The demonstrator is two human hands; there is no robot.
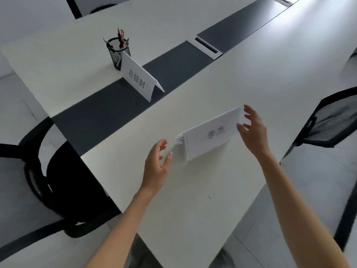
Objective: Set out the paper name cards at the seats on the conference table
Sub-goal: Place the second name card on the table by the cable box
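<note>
two hands flank the stack of folded name cards (209, 135) sitting on the white conference table (193, 190) a bit right of centre frame. left hand (157, 163) is just off the stack's lower left end, fingers loosely spread and holding nothing, fingertips close to the fanned card edges but i can't tell if they touch. right hand (254, 129) is at the upper right end, fingers also relaxed and open, thumb right by the card edge, no real grip that i can see.

one tent card (140, 79) already stands up and left of centre on the dark centre strip (108, 113), right beside the mesh pen cup (117, 52).

my take on the step: square the stack from both ends, then pinch only the front card by its fold so the rest don't fan out. stand it facing the mesh chair (332, 120) at the right edge, in line with the one already out.
</note>
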